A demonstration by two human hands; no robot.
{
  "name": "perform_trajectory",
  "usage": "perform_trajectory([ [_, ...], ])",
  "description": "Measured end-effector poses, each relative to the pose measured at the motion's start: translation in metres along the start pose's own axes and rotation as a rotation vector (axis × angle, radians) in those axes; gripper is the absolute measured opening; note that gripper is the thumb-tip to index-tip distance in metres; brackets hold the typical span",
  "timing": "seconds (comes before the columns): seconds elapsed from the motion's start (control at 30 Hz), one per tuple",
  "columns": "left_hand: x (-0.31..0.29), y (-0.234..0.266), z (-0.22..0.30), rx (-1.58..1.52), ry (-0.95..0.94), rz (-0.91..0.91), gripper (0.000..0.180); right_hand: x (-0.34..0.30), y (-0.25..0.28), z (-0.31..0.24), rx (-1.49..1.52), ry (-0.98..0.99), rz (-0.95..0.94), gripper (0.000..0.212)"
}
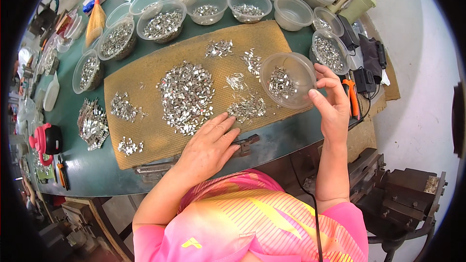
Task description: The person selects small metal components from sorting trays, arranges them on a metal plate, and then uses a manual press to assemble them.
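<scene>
My right hand [332, 99] grips the rim of a clear plastic bowl [302, 70], thumb on the near side and fingers behind. Small silvery metal pieces lie in the bowl, which is over the right end of a tan textured mat [143, 75]. My left hand [211, 143] lies flat at the mat's near edge, fingers stretched out. Its fingertips are beside a pile of thin metal pieces [248, 107]. To its upper left spreads a large heap of small metal pieces [187, 94]. Smaller piles [219, 48] are scattered around the mat.
Clear bowls of metal pieces [162, 25] line the far side of the green table [92, 165]. Orange-handled pliers [353, 98] and black adapters [364, 80] lie at the right. A small broom [96, 19] and a red-and-black object [46, 140] are at the left. A vise [407, 191] stands lower right.
</scene>
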State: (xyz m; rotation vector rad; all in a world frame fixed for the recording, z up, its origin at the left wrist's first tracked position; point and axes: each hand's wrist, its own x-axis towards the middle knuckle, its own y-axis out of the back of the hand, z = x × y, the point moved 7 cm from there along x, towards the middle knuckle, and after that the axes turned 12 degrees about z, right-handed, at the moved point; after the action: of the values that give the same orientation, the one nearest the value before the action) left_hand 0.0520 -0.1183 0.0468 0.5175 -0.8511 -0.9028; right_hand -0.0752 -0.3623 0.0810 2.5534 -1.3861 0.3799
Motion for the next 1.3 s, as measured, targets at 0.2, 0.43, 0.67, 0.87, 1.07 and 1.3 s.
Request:
perform_trajectory([
  [0.2,0.001,0.000,0.001,-0.011,-0.016,0.003,0.039,0.007,0.016,0.037,0.421,-0.452,0.106,0.032],
  [0.43,0.000,0.003,0.003,-0.016,-0.032,0.017,0.038,0.033,0.007,0.053,0.623,-0.619,0.191,0.042],
  [0.67,-0.003,-0.001,-0.002,-0.024,-0.025,0.003,0.038,0.144,0.007,0.042,0.417,-0.360,0.180,0.042],
  [0.87,-0.006,0.002,0.000,-0.029,-0.024,0.000,0.037,0.205,0.000,0.071,0.076,-0.357,0.207,0.041],
  [1.07,-0.003,0.001,0.000,-0.033,-0.003,-0.021,0.037,0.202,0.003,0.058,-0.782,0.356,0.274,0.035],
  [1.3,0.003,0.003,-0.001,-0.044,-0.002,-0.019,0.036,0.098,-0.036,-0.005,-0.687,0.579,0.059,0.015],
])
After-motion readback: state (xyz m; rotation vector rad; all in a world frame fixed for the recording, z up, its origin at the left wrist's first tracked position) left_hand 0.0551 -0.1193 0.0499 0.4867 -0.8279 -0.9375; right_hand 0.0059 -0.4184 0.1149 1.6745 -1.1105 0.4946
